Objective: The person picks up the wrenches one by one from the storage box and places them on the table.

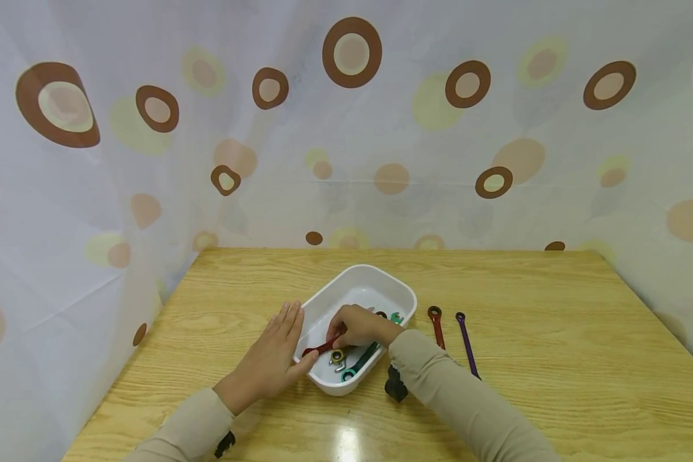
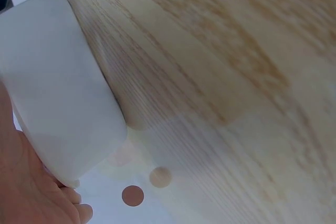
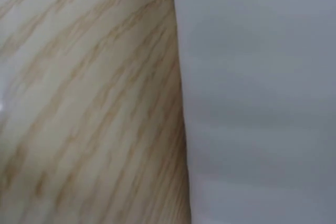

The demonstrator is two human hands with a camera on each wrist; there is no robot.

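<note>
A white plastic tub (image 1: 330, 311) stands at an angle on the wooden table. Inside it, my right hand (image 1: 355, 324) pinches a red ratchet wrench (image 1: 323, 348) between thumb and fingers. My left hand (image 1: 271, 366) lies with straight fingers along the tub's left side, its thumb over the rim close to the red wrench's ring end. Under the right hand lie a yellow-ringed wrench (image 1: 337, 357) and a dark wrench with a green ring (image 1: 362, 360); further tools are partly hidden by that hand. The right wrist view holds only the tub's outer wall (image 3: 257, 98) and table.
Right of the tub, a second red wrench (image 1: 437, 326) and a purple wrench (image 1: 466, 341) lie on the table (image 1: 554, 321), their near ends behind the right sleeve (image 1: 462, 398). A spotted curtain (image 1: 393, 128) hangs behind the table and along both sides.
</note>
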